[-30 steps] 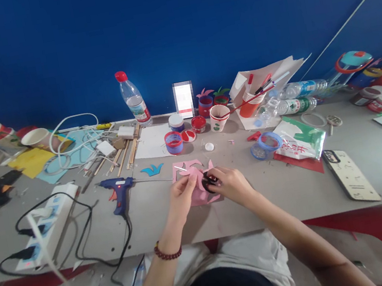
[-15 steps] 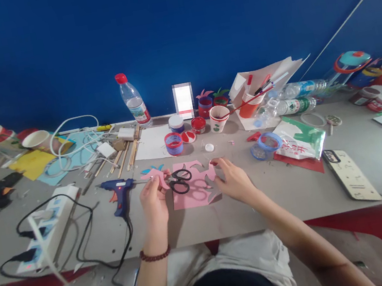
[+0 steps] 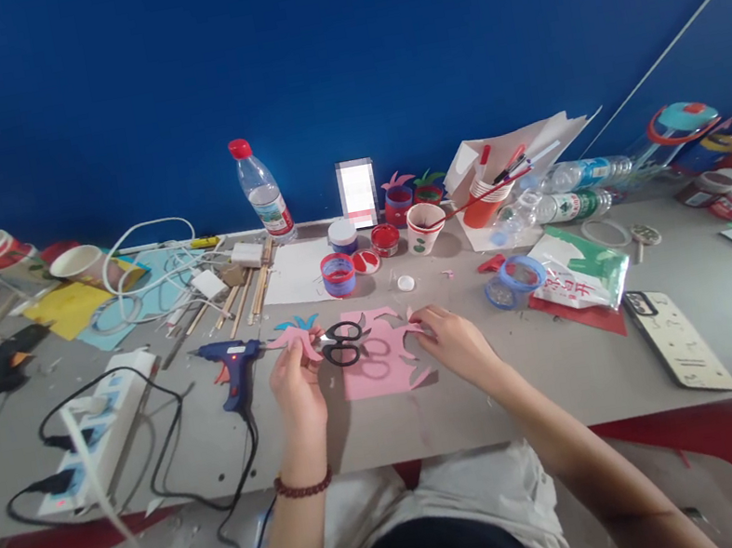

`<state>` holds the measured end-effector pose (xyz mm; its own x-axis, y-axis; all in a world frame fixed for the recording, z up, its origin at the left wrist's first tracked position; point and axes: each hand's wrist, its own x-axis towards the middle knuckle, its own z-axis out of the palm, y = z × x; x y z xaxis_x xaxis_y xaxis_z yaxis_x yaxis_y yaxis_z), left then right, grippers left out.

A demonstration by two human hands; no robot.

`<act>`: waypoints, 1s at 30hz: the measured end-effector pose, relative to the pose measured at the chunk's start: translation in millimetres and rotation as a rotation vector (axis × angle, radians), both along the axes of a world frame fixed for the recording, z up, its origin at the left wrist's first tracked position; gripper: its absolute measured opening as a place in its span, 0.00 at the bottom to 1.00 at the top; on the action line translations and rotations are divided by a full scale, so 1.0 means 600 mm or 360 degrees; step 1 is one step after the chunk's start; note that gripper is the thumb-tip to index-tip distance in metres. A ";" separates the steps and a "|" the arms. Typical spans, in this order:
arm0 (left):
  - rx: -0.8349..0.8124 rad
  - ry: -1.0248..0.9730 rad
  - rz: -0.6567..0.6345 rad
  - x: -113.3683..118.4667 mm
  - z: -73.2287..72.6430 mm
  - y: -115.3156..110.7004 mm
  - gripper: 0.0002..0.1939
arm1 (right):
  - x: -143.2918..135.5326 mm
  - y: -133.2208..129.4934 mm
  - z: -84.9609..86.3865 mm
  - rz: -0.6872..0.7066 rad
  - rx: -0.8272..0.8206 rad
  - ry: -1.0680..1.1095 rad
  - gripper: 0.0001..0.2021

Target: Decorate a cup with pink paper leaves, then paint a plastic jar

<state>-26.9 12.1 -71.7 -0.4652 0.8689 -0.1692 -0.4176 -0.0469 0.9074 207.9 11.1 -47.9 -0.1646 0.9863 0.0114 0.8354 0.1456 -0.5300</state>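
Note:
My left hand (image 3: 298, 390) is closed, pinching a curved pink paper cutout (image 3: 293, 336) and a pair of black-handled scissors (image 3: 343, 344) by the blade end. The scissor handles point right, raised above a pink paper sheet (image 3: 363, 380) and casting a shadow on it. Jagged cut edges run along the sheet's right side. There my right hand (image 3: 452, 339) pinches a small pink paper piece (image 3: 412, 328) between thumb and fingers. Behind the left fingertips lies a blue paper cutout (image 3: 304, 322), partly hidden.
A blue glue gun (image 3: 233, 368) lies left of my left hand, its cable running past a white power strip (image 3: 101, 434). Paint jars (image 3: 339, 276), a paper cup (image 3: 424, 228) and a bottle (image 3: 266, 202) stand behind. On the right are blue tape rolls (image 3: 522, 273) and a phone (image 3: 682, 341).
The pink piece in my right hand has tilted flatter. The scissors have turned slightly in my left hand, handles a little higher. The whole view has shifted slightly.

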 end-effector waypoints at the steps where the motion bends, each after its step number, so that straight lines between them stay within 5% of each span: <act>1: -0.0012 0.0005 0.0004 0.000 0.001 -0.001 0.14 | 0.003 0.001 0.004 -0.0004 0.0028 0.0020 0.10; 7: 0.0039 0.0045 -0.0039 0.005 0.008 -0.009 0.15 | 0.019 -0.010 0.037 0.0087 0.0274 0.0123 0.11; 12: 0.0110 0.0001 -0.0141 0.006 0.013 -0.021 0.13 | 0.022 -0.003 0.101 0.0387 0.0464 0.0178 0.11; 16: 0.0317 -0.0038 -0.0332 0.000 0.019 -0.035 0.18 | -0.004 0.058 0.168 0.0594 0.0611 0.0251 0.09; 21: 0.0381 -0.0114 -0.0572 -0.007 0.035 -0.046 0.25 | -0.100 0.154 0.229 0.0976 0.0621 0.0385 0.10; 26: 0.0336 -0.0133 -0.0770 -0.007 0.048 -0.045 0.27 | -0.203 0.234 0.229 0.1140 0.0629 0.0442 0.10; 30: 0.0328 -0.0164 -0.0875 -0.002 0.048 -0.047 0.25 | -0.248 0.284 0.207 0.1063 0.0487 0.0363 0.10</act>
<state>-27.9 -15.8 -42.9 0.0720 0.9974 0.0081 -0.5159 0.0303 0.8561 58.9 181.4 76.2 -0.6849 0.6261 0.3727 0.3937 0.7484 -0.5337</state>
